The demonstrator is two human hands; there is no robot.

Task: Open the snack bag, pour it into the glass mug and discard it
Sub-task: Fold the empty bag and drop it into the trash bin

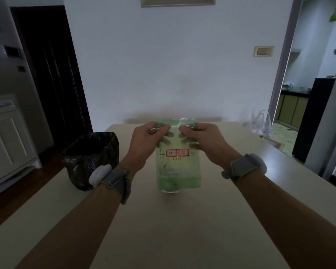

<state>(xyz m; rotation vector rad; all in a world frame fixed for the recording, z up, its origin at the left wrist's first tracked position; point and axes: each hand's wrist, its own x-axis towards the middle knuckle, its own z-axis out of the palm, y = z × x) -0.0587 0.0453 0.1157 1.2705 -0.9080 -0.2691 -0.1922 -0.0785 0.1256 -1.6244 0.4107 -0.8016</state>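
Your left hand [146, 139] and right hand [200, 137] each in a pinching grip on the snack bag [177, 164] top, glass mug [171, 191] hidden below it, black bin [91, 160] left of your grip, on the surface [182, 230]

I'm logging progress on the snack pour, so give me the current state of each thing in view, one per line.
snack bag: held upright above the table, top pinched by both hands, contents inside.
left hand: shut on the bag's top left.
right hand: shut on the bag's top right.
glass mug: upright on the table, mostly hidden behind the bag.
bin bag: mouth open, beside the table.
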